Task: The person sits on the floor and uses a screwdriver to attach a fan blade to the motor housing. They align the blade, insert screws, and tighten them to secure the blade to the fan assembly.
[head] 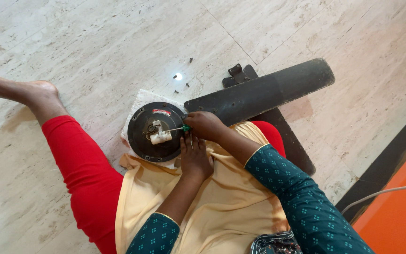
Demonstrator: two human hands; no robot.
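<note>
The right hand [206, 125] clenched a green-handled screwdriver [178, 128], its tip at the white part in the middle of the round black fan motor [156, 132]. The left hand [194, 157] pressed flat, fingers released, against the motor's edge. 2 dark fan blades [269, 91] lay beside it on the floor, 1 across the other.

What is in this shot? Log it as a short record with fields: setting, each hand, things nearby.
setting: person seated on a pale stone floor
right hand: grips a green-handled screwdriver, tip over the fan motor housing
left hand: rests flat at the housing's near edge
under housing: white cloth
beside: dark fan blades, one attached at the housing's rim
floor: small loose screws
far right: white cable
</note>
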